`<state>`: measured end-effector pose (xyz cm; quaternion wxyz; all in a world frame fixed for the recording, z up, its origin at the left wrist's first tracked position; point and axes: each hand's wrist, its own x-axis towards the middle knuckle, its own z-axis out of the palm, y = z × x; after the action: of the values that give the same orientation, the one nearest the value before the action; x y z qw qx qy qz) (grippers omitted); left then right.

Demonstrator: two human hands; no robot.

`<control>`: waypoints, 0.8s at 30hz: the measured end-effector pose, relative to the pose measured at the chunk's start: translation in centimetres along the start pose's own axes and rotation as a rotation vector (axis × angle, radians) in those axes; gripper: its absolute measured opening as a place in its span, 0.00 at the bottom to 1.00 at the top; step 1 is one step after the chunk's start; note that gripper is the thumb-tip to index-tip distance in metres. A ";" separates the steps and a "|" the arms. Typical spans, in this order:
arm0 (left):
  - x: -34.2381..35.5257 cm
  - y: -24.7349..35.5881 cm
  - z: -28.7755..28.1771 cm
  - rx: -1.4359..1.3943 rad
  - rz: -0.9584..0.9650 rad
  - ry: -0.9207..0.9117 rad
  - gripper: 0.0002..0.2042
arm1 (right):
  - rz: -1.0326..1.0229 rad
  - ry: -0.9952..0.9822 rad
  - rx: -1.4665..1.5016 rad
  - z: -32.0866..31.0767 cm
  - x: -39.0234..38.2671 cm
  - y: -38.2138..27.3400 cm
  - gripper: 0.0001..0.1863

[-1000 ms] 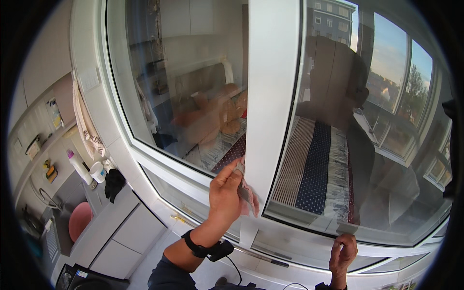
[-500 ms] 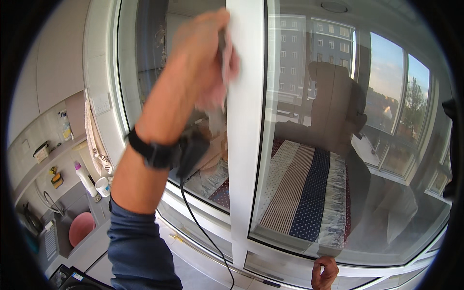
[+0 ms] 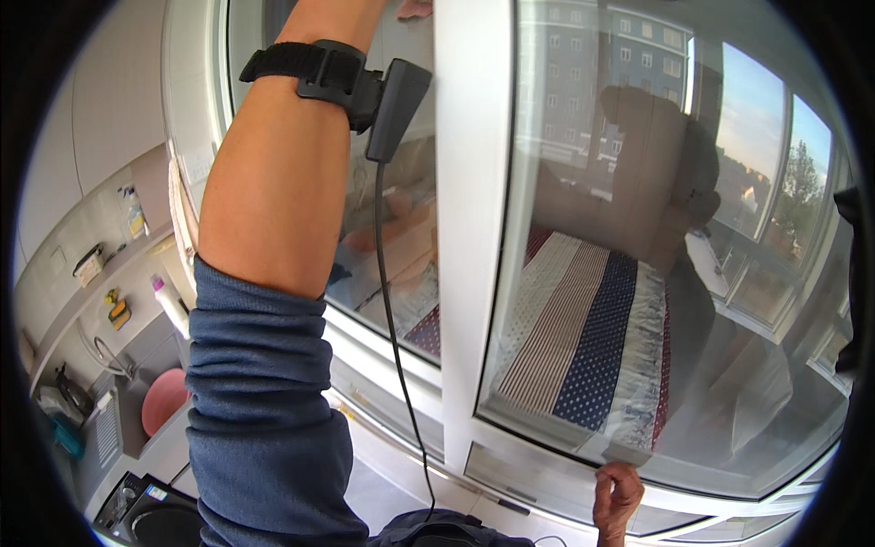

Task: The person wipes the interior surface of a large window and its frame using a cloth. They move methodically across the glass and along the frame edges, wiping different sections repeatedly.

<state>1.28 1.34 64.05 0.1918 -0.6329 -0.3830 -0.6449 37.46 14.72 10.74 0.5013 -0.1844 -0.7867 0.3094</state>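
My left forearm (image 3: 273, 182) reaches up in front of the window, its dark blue sleeve (image 3: 264, 401) pushed up. The wrist wears a black strap (image 3: 301, 68) with a dark device (image 3: 399, 109) and a hanging cable. Most of my left hand is cut off by the top edge; only a small pinkish bit (image 3: 415, 9), perhaps its fingers, shows beside the white upright post (image 3: 474, 182). Low on the right, my right hand (image 3: 619, 497) is closed, fingers curled at the lower window frame (image 3: 556, 460). Behind the glass pane (image 3: 565, 201) lies a striped, dotted cloth (image 3: 579, 337).
At the left are a sink with a pink basin (image 3: 164, 399), a faucet (image 3: 111, 357), a white bottle with a purple cap (image 3: 170, 305) and a shelf holding a spray bottle (image 3: 134, 211). A black hob (image 3: 150, 515) sits at the lower left. The glass reflects a person and buildings.
My left arm has risen, carrying the hand mostly past the top edge. Earlier that hand held a blurred pinkish cloth against the white post. My right hand stays at the lower frame.
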 end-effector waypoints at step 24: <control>-54.9 -13.9 1.5 0.337 -0.101 -0.106 0.27 | 0.199 0.224 -0.212 1.7 -2.1 1.9 0.06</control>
<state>-1.00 -1.80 7.59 0.2421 -0.6049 -0.5263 -0.5464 36.77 14.32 7.50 0.5304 -0.3464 -0.7321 0.2505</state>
